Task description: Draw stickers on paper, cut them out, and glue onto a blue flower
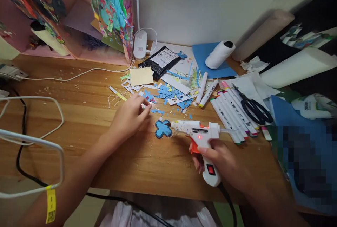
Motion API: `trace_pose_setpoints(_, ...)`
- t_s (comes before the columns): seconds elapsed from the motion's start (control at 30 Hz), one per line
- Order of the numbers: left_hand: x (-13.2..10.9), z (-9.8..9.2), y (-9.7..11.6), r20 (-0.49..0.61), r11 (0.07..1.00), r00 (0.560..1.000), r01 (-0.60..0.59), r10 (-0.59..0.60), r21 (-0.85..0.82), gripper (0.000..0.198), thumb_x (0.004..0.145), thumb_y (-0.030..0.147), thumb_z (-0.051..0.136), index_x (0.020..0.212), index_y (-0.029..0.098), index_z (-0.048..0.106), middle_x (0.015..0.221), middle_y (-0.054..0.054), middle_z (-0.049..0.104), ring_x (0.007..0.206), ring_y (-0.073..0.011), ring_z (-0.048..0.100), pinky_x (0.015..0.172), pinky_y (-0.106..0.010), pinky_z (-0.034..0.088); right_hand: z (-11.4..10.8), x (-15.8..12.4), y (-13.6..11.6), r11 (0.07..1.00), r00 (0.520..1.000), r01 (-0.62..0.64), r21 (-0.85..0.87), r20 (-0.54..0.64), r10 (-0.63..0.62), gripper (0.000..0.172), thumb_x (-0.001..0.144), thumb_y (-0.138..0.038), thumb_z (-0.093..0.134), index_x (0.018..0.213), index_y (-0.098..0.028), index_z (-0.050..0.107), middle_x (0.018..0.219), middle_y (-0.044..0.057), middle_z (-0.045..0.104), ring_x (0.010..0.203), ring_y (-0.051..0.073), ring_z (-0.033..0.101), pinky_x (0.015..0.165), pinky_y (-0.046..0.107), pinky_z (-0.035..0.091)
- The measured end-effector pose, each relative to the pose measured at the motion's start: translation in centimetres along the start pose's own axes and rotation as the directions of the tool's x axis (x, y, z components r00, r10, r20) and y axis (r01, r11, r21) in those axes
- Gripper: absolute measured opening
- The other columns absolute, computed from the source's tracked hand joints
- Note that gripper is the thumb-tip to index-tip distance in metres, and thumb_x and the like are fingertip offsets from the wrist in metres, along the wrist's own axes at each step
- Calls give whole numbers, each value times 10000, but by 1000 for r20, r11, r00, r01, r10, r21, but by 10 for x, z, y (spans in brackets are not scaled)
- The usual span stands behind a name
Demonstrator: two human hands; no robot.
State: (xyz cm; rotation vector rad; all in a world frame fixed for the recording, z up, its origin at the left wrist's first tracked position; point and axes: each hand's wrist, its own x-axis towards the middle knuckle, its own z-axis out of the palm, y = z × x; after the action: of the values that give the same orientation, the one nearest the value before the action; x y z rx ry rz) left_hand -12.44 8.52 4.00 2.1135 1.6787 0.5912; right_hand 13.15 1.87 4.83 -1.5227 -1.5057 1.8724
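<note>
My right hand (219, 158) is wrapped round the handle of a white hot glue gun (205, 132), its fingers at the orange trigger and a small red light glowing on its side. The gun's nozzle points left and reaches a blue flower-shaped cutout (162, 129) with a dark edge, which lies on the wooden table. To the upper left of this cutout, my left hand (133, 112) is low over the table with thumb and fingers drawn together. Whatever they pinch, if anything, is hidden. Just beyond its fingertips lie small blue and red scraps (150, 97).
Blue paper scraps (168, 93) litter the table's middle. Several markers (231, 114) and black scissors (254, 109) lie at right. A white roll (219, 54), a black package (160, 62) and a power strip (140, 44) are behind. A black cable (228, 199) trails from the gun.
</note>
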Motion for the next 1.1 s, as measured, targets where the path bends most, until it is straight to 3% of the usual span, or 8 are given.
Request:
trace_pose_setpoints(0.4, -6, 8, 6, 149, 998, 987, -60, 64, -32, 118, 818, 285, 554, 792, 178, 597, 834, -23, 546, 706, -135, 504, 609, -248, 373, 3, 4, -10, 997, 997, -58, -49, -61, 55, 206, 775, -337, 448, 669, -165, 489, 544, -3, 507, 482, 110, 462, 454, 219, 390)
trace_pose_setpoints(0.73, -8, 14, 8, 261, 991, 957, -116, 129, -66, 136, 766, 259, 633, 878, 186, 611, 881, -25, 551, 716, -135, 505, 600, -240, 378, 1, 6, -8, 1000, 994, 29, -1, -110, -29, 299, 806, -409, 414, 724, -146, 531, 539, -2, 504, 476, 110, 446, 451, 230, 359)
trace_pose_setpoints(0.93, -7, 15, 8, 266, 994, 958, -90, 103, -63, 97, 776, 249, 613, 848, 185, 611, 877, -27, 556, 730, -141, 510, 611, -246, 385, 2, 5, -1, 998, 995, 6, -62, -104, -12, 269, 815, -404, 437, 790, -156, 541, 579, 0, 524, 510, 127, 469, 474, 243, 381)
trace_pose_setpoints(1.1, -7, 15, 8, 253, 996, 966, -43, 61, -75, 74, 798, 207, 552, 833, 188, 615, 877, -26, 577, 720, -140, 522, 602, -249, 380, 4, 1, -7, 997, 996, -10, -80, -84, 3, 220, 791, -375, 446, 713, -179, 509, 537, -4, 510, 484, 133, 456, 459, 252, 384)
